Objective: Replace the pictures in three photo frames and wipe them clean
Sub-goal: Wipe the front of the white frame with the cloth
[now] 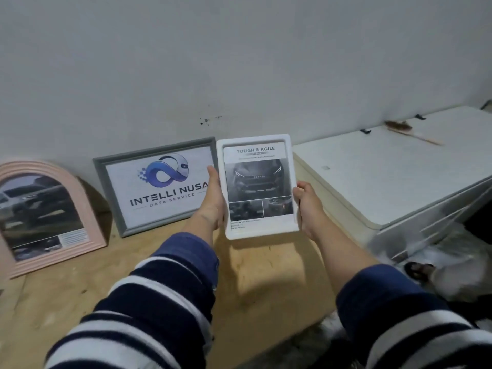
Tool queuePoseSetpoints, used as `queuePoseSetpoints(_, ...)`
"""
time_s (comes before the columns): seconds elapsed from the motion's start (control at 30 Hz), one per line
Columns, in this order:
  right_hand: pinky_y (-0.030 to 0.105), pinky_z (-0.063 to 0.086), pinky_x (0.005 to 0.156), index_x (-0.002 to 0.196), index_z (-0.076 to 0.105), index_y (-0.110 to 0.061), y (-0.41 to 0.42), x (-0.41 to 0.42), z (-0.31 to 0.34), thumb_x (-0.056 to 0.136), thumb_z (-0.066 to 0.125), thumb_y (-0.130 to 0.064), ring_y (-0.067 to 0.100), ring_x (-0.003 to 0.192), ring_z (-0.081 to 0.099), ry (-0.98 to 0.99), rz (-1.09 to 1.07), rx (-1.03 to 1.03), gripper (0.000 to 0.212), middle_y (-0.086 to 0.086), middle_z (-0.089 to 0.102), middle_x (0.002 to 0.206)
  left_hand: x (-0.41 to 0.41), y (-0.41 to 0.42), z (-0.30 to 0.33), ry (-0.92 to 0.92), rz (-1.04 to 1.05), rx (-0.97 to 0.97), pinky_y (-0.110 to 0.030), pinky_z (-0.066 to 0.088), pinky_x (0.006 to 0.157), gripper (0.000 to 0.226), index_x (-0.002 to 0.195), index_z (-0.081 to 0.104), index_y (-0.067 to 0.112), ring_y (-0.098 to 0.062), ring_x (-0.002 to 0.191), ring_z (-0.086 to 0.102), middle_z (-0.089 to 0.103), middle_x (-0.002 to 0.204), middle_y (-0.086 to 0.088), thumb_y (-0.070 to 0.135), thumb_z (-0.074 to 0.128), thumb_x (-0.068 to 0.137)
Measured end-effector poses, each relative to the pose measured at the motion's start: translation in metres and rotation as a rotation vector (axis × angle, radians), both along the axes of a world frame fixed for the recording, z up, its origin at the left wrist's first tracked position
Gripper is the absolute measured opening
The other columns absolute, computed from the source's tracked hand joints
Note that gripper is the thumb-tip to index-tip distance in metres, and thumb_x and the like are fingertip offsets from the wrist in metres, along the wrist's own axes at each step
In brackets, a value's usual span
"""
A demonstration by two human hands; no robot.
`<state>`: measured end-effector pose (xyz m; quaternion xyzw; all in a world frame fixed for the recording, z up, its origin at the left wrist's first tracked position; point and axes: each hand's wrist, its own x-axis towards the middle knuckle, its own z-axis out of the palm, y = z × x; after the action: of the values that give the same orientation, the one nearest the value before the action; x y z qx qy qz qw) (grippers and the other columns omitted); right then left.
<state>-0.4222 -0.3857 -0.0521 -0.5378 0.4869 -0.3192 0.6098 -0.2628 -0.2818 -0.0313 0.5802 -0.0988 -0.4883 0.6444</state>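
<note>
Nearest, two striped sleeves reach forward over a bare wooden table (149,265). Left hand (213,198) grasps the left edge of the white frame (257,233), thumb up along the rim; right hand (306,206) clasps the right edge, fingers hidden behind. The frame is held upright, clear of the table, glass toward the wearer, likely to check the fitted car print (255,182) sits straight before setting it down. At 9 o'clock of it, just beside and partly behind the left hand, the grey frame (117,193) with a logo sheet leans on the wall (239,62). Further toward 9 o'clock, the pink arched frame (87,214) also leans there, holding a car picture. All three appear filled; whether they are wiped cannot be told. At 2 o'clock, a brush (410,131) lies on a white cabinet (372,177).
</note>
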Motion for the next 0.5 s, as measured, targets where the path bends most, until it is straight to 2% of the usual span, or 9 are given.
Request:
queuePoseSetpoints(0.07, 0.032, 0.044, 0.086, 0.124, 0.048, -0.022, -0.023, -0.006, -0.009, 0.098, 0.039, -0.014, 0.020, 0.096, 0.053, 0.020, 0.022, -0.008, 0.029, 0.004, 0.054, 0.117, -0.010, -0.024, -0.002, -0.024, 0.035, -0.026, -0.049, 0.039, 0.106, 0.094, 0.113, 0.069, 0.013, -0.035, 0.115, 0.058, 0.066, 0.111, -0.017, 0.081, 0.011, 0.084)
queuePoseSetpoints(0.1, 0.034, 0.042, 0.087, 0.122, 0.049, -0.026, -0.035, -0.008, -0.014, 0.097, 0.040, -0.015, 0.023, 0.099, 0.053, 0.024, 0.031, -0.004, 0.029, 0.003, 0.054, 0.117, -0.014, -0.036, -0.004, -0.037, 0.036, -0.037, -0.047, 0.041, 0.104, 0.091, 0.113, 0.069, 0.015, -0.033, 0.110, 0.061, 0.067, 0.108, -0.016, 0.078, 0.010, 0.086)
queuePoseSetpoints(0.2, 0.044, 0.042, 0.097, 0.097, 0.052, -0.047, -0.064, -0.008, -0.027, 0.091, 0.042, -0.024, 0.030, 0.115, 0.055, 0.059, 0.042, 0.018, 0.026, 0.005, 0.057, 0.127, -0.013, -0.066, -0.015, -0.070, 0.051, -0.037, -0.050, 0.041, 0.104, 0.092, 0.118, 0.069, 0.017, -0.034, 0.108, 0.063, 0.069, 0.112, -0.019, 0.080, 0.010, 0.084)
queuePoseSetpoints(0.27, 0.052, 0.043, 0.100, 0.089, 0.053, -0.055, -0.080, -0.008, -0.035, 0.086, 0.041, -0.029, 0.032, 0.117, 0.056, 0.052, 0.053, 0.035, 0.029, 0.005, 0.058, 0.128, -0.012, -0.086, -0.021, -0.066, 0.067, -0.034, -0.045, 0.046, 0.100, 0.092, 0.118, 0.068, 0.015, -0.030, 0.103, 0.066, 0.070, 0.109, -0.016, 0.078, 0.010, 0.086)
queuePoseSetpoints(0.33, 0.053, 0.046, 0.099, 0.093, 0.052, -0.052, -0.095, -0.007, -0.041, 0.093, 0.039, -0.026, 0.031, 0.114, 0.058, 0.042, 0.054, 0.035, 0.030, 0.006, 0.059, 0.126, -0.008, -0.106, -0.031, -0.072, 0.080, -0.023, -0.034, 0.052, 0.080, 0.087, 0.114, 0.068, 0.017, -0.021, 0.086, 0.070, 0.073, 0.096, -0.010, 0.073, 0.008, 0.090)
queuePoseSetpoints(0.4, 0.052, 0.046, 0.099, 0.094, 0.050, -0.050, -0.105, -0.004, -0.042, 0.094, 0.039, -0.023, 0.031, 0.111, 0.059, 0.053, 0.047, 0.027, 0.029, 0.007, 0.060, 0.122, -0.007, -0.120, -0.036, -0.064, 0.075, -0.028, -0.026, 0.052, 0.061, 0.082, 0.110, 0.068, 0.019, -0.015, 0.072, 0.071, 0.074, 0.083, -0.005, 0.070, 0.007, 0.092)
queuePoseSetpoints(0.43, 0.053, 0.046, 0.099, 0.092, 0.051, -0.050, -0.111, -0.002, -0.046, 0.092, 0.040, -0.024, 0.033, 0.110, 0.059, 0.068, 0.040, 0.013, 0.028, 0.009, 0.060, 0.120, -0.007, -0.127, -0.039, -0.063, 0.075, -0.029, -0.026, 0.053, 0.059, 0.080, 0.106, 0.069, 0.020, -0.015, 0.069, 0.071, 0.075, 0.080, -0.005, 0.069, 0.008, 0.092)
queuePoseSetpoints(0.5, 0.057, 0.045, 0.098, 0.089, 0.052, -0.050, -0.124, -0.001, -0.063, 0.089, 0.041, -0.027, 0.038, 0.108, 0.058, 0.063, 0.041, -0.035, 0.026, 0.014, 0.061, 0.116, -0.005, -0.139, -0.048, -0.054, 0.092, -0.031, -0.032, 0.055, 0.073, 0.079, 0.102, 0.071, 0.020, -0.020, 0.078, 0.071, 0.075, 0.088, -0.008, 0.071, 0.010, 0.092)
